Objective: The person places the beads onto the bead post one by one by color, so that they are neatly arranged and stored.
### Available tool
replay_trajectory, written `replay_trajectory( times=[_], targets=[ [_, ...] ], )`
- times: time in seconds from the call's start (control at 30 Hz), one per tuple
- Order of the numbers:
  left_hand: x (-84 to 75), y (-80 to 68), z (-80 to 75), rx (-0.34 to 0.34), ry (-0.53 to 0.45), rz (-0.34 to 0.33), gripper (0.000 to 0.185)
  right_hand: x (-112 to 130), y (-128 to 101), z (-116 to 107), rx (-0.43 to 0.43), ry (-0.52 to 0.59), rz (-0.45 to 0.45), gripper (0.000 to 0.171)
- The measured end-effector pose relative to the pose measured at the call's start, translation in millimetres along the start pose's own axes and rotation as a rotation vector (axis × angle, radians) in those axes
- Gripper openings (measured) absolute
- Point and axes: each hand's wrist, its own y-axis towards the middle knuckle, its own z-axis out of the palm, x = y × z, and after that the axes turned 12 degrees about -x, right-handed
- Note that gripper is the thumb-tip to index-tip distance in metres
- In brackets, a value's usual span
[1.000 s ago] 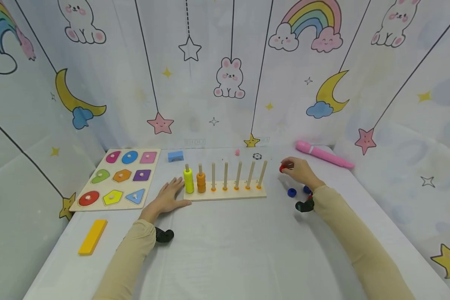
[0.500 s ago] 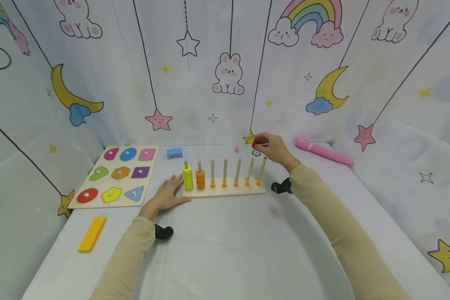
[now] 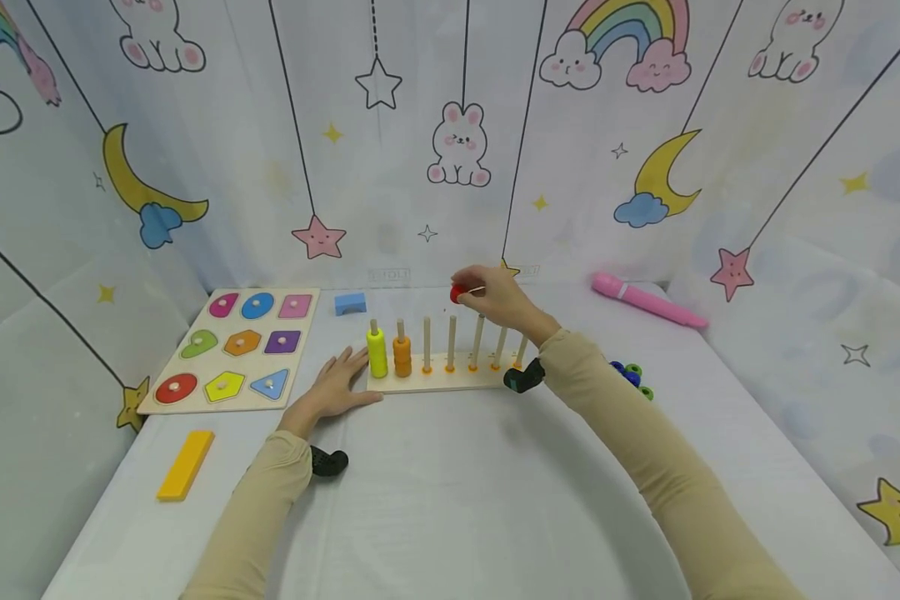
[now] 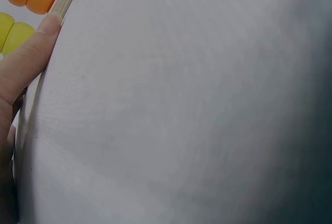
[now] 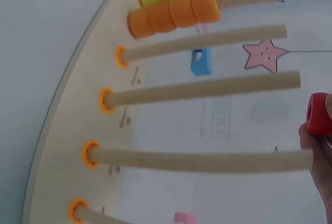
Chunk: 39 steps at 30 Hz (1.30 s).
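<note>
A wooden peg board point(image 3: 450, 382) lies across the middle of the table. Its leftmost peg carries a stack of yellow-green beads point(image 3: 377, 355), the one beside it a stack of orange beads point(image 3: 402, 357). The other pegs in the right wrist view are bare. My left hand point(image 3: 333, 388) rests at the board's left end with fingers extended, the thumb point(image 4: 32, 57) along its front edge. My right hand point(image 3: 501, 298) pinches a red bead point(image 3: 457, 294) between thumb and fingers. In the right wrist view the red bead point(image 5: 317, 114) is beyond the peg tips, apart from them.
A shape puzzle board point(image 3: 251, 402) lies at the left, with a yellow block point(image 3: 186, 465) before it. A blue block point(image 3: 350, 303) stands behind the peg board. Blue and green beads point(image 3: 632, 375) lie to the right, partly behind the sleeve. A pink stick point(image 3: 648, 300) lies at the back right.
My right hand has carried the red bead leftward, from the table right of the peg board to above its middle pegs. The left hand stays in place.
</note>
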Motion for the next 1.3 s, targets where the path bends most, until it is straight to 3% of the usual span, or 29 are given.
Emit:
replay_trajectory(
  times=[0.27,0.6,0.9,1.3],
  targets=[
    [-0.8,0.8,0.3,0.002,0.000,0.000,0.090,25.3,-2.1,24.5,0.092,0.016,-0.107,0.027],
    [-1.3,-0.4,3.2,0.008,-0.001,-0.002,0.089,30.9,-5.4,35.6,0.135,-0.011,-0.162,0.025],
    [-1.2,0.3,3.1,0.007,0.008,-0.004,0.089,35.0,-4.6,33.2,0.137,-0.039,-0.159,0.026],
    [-2.5,-0.5,1.9,0.003,0.012,0.002,0.088,21.2,-6.4,13.3,0.092,-0.020,-0.070,0.025]
  ],
)
